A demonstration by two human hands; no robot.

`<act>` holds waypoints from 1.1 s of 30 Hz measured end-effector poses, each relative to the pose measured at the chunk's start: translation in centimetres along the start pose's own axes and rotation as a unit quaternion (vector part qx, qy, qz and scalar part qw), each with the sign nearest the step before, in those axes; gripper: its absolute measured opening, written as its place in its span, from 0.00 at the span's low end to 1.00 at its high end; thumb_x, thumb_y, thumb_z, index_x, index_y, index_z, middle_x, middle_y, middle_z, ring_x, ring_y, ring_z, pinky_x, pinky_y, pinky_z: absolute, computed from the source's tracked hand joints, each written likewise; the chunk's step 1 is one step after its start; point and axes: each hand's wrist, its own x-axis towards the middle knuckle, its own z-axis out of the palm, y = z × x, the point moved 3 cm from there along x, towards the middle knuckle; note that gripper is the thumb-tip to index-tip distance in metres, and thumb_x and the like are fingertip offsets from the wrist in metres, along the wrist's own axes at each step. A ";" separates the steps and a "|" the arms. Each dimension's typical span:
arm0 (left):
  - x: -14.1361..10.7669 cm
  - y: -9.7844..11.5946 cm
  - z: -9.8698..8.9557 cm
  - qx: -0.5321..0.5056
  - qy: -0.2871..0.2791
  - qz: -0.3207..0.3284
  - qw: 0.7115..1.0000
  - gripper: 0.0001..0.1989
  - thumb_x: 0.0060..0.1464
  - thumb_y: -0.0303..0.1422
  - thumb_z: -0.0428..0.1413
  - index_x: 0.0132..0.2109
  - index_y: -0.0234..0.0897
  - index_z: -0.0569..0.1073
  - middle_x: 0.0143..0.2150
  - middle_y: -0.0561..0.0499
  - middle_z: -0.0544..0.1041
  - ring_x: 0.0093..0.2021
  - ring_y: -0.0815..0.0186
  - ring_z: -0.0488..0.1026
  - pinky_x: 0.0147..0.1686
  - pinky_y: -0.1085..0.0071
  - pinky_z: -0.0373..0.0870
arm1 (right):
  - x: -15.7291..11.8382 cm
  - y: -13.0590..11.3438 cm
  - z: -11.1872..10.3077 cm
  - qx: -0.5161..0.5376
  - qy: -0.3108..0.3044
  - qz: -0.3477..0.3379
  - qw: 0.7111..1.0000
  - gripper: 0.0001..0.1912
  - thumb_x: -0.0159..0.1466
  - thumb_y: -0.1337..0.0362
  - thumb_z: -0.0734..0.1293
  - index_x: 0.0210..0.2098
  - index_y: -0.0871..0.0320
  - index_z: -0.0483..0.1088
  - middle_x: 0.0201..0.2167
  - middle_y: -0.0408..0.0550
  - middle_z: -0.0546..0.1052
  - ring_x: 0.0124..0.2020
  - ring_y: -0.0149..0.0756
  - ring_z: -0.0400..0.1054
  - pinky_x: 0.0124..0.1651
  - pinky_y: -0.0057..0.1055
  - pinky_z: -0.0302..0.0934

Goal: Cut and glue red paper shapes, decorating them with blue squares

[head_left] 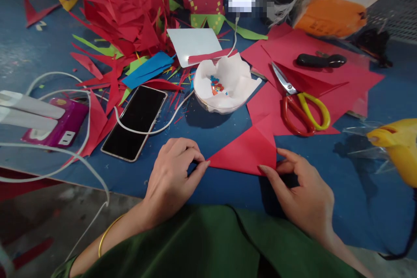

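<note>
A red paper sheet (247,152), folded to a triangle, lies near the front edge of the blue table. My left hand (177,173) pinches its pointed left corner between thumb and fingers. At its right end, my right hand (302,191) grips the edge, thumb on top and fingers behind. Beyond the folded paper stands a white paper-lined bowl (228,104) with small blue and orange-red bits inside. Scissors (293,95) with one red and one yellow handle rest on a stack of red paper sheets (352,82) at the right.
Red paper scraps (140,13) are heaped at the back left. A phone (135,124) lies left of the bowl, crossed by a white cable (169,124). A purple power strip (70,124) sits far left, a yellow glue gun (397,145) far right. A black-handled tool (321,60) lies on the sheets.
</note>
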 end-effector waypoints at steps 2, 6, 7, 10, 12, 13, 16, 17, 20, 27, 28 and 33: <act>0.0 0.0 0.0 0.001 0.001 -0.001 1.000 0.06 0.58 0.28 0.56 0.32 0.36 0.74 0.38 0.47 0.74 0.41 0.61 0.69 0.43 0.62 0.65 | -0.1 0.1 0.0 0.001 -0.001 -0.002 1.000 0.22 0.65 0.47 0.65 0.46 0.59 0.73 0.31 0.49 0.79 0.35 0.44 0.74 0.39 0.38 0.65; 0.0 0.0 0.0 0.003 0.003 -0.003 1.000 0.06 0.58 0.28 0.56 0.32 0.37 0.73 0.38 0.48 0.74 0.41 0.61 0.69 0.43 0.62 0.66 | -0.1 0.1 0.0 0.001 -0.003 -0.010 1.000 0.22 0.65 0.47 0.65 0.47 0.60 0.72 0.29 0.48 0.78 0.34 0.43 0.73 0.39 0.37 0.64; 0.0 0.0 0.0 0.003 0.004 -0.004 1.000 0.06 0.58 0.28 0.56 0.32 0.37 0.73 0.38 0.48 0.74 0.41 0.61 0.69 0.43 0.61 0.66 | 0.0 0.0 0.0 0.001 -0.003 -0.011 1.000 0.22 0.65 0.48 0.65 0.47 0.60 0.72 0.28 0.48 0.78 0.34 0.43 0.73 0.38 0.37 0.64; 0.0 0.0 0.0 0.004 0.002 -0.003 1.000 0.06 0.58 0.28 0.56 0.32 0.37 0.73 0.38 0.48 0.74 0.41 0.61 0.69 0.43 0.61 0.66 | 0.1 -0.1 0.1 0.002 -0.006 -0.015 1.000 0.21 0.66 0.48 0.65 0.47 0.59 0.71 0.26 0.46 0.77 0.33 0.43 0.73 0.38 0.37 0.64; 0.0 0.0 0.0 0.009 0.002 0.000 1.000 0.06 0.58 0.27 0.56 0.32 0.37 0.73 0.38 0.48 0.74 0.41 0.61 0.69 0.43 0.61 0.66 | 0.2 -0.1 0.1 0.004 -0.007 -0.014 1.000 0.21 0.65 0.48 0.65 0.47 0.58 0.71 0.26 0.45 0.76 0.33 0.44 0.73 0.38 0.37 0.63; 0.0 0.0 0.0 0.011 0.002 0.000 1.000 0.06 0.58 0.27 0.56 0.32 0.37 0.73 0.38 0.47 0.74 0.41 0.61 0.69 0.42 0.60 0.66 | 0.2 -0.1 0.2 0.004 -0.009 -0.012 1.000 0.21 0.65 0.48 0.65 0.48 0.58 0.71 0.25 0.45 0.76 0.33 0.44 0.73 0.38 0.37 0.63; 0.0 0.0 0.0 0.019 0.001 -0.002 1.000 0.06 0.58 0.28 0.56 0.31 0.38 0.72 0.38 0.47 0.74 0.40 0.61 0.69 0.42 0.60 0.66 | 0.3 0.0 0.3 0.006 -0.015 -0.011 1.000 0.22 0.66 0.47 0.64 0.49 0.58 0.70 0.25 0.44 0.76 0.33 0.44 0.72 0.37 0.38 0.63; 0.0 0.0 0.0 0.022 0.000 -0.004 1.000 0.07 0.58 0.29 0.55 0.31 0.38 0.72 0.38 0.47 0.74 0.40 0.61 0.69 0.41 0.60 0.66 | 0.3 0.0 0.3 0.006 -0.018 -0.011 1.000 0.22 0.66 0.47 0.64 0.49 0.58 0.70 0.25 0.44 0.76 0.33 0.44 0.72 0.38 0.38 0.63; 0.1 0.1 0.0 0.029 -0.004 -0.002 1.000 0.07 0.58 0.29 0.55 0.31 0.37 0.71 0.37 0.47 0.74 0.40 0.60 0.68 0.41 0.60 0.66 | 0.3 0.0 0.3 0.008 -0.024 -0.010 1.000 0.22 0.66 0.47 0.64 0.50 0.58 0.70 0.25 0.44 0.75 0.32 0.43 0.72 0.38 0.38 0.63; 0.2 0.5 -0.1 0.080 -0.011 0.062 0.995 0.02 0.60 0.28 0.54 0.39 0.35 0.70 0.40 0.45 0.76 0.42 0.57 0.70 0.42 0.58 0.66 | 0.3 -0.1 0.3 0.017 -0.026 -0.017 0.999 0.23 0.66 0.49 0.64 0.52 0.59 0.69 0.24 0.42 0.74 0.32 0.42 0.71 0.39 0.38 0.63; 0.3 0.6 0.0 0.087 -0.014 0.086 0.992 0.03 0.60 0.27 0.53 0.41 0.34 0.71 0.42 0.44 0.76 0.43 0.57 0.71 0.43 0.58 0.66 | 0.3 -0.1 0.3 0.021 -0.025 -0.019 0.999 0.23 0.66 0.49 0.64 0.52 0.60 0.69 0.24 0.42 0.74 0.32 0.42 0.71 0.39 0.38 0.63; 0.4 1.5 1.0 0.115 -0.074 0.254 0.958 0.19 0.63 0.20 0.45 0.57 0.34 0.69 0.54 0.44 0.77 0.49 0.58 0.71 0.46 0.61 0.69 | 0.4 -0.2 0.4 0.034 -0.020 -0.020 0.999 0.22 0.67 0.50 0.64 0.53 0.60 0.68 0.25 0.43 0.74 0.31 0.41 0.70 0.39 0.38 0.63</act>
